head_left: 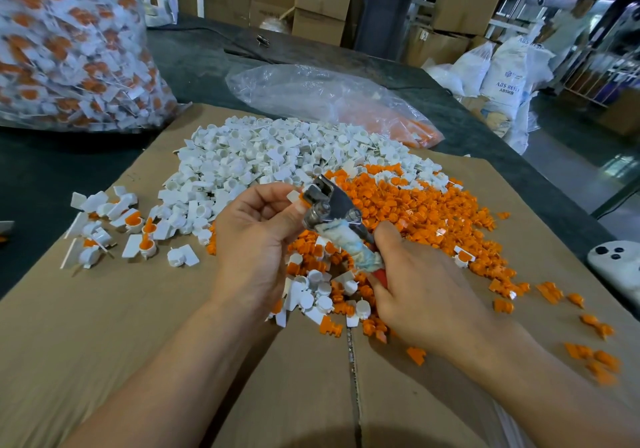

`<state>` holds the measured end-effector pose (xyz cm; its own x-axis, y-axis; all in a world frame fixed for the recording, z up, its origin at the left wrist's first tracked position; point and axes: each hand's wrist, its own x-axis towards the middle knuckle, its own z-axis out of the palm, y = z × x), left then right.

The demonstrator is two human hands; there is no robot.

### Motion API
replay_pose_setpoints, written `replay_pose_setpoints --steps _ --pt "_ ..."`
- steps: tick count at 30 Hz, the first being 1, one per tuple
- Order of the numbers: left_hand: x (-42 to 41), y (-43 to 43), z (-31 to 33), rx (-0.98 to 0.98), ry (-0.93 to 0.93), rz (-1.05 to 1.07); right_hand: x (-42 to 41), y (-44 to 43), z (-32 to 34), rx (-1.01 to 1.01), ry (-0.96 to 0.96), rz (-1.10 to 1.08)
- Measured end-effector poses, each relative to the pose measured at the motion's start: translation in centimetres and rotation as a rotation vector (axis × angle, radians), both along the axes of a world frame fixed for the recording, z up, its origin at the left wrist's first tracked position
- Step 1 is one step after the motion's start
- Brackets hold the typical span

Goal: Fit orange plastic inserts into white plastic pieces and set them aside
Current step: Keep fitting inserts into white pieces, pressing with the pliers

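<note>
Left hand at centre pinching a white piece against the head of a metal hand tool, right hand at 4 o'clock gripping its cloth-wrapped handle, heap of white pieces at 12 o'clock, orange inserts at 2 o'clock, fitted pieces at 9 o'clock, all on cardboard.

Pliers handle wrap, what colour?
Dirty white cloth wrap with pale blue-green patches; a red handle shows below it. Head view.

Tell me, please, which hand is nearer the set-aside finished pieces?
Left. The left hand sits just right of the finished pieces; the right hand is farther right, gripping the tool.
</note>
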<state>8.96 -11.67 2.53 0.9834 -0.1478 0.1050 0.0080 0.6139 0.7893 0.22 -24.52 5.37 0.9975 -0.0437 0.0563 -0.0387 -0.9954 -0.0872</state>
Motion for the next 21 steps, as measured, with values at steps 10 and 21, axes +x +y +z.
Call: replay_pose_setpoints --steps 10,21 --pt "-0.1 0.0 0.2 -0.01 0.021 -0.023 0.1 -0.5 -0.6 0.089 -0.051 -0.004" --pt "0.6 -0.1 -0.2 0.112 0.211 0.067 0.7 -6.4 -1.6 0.189 -0.256 -0.368"
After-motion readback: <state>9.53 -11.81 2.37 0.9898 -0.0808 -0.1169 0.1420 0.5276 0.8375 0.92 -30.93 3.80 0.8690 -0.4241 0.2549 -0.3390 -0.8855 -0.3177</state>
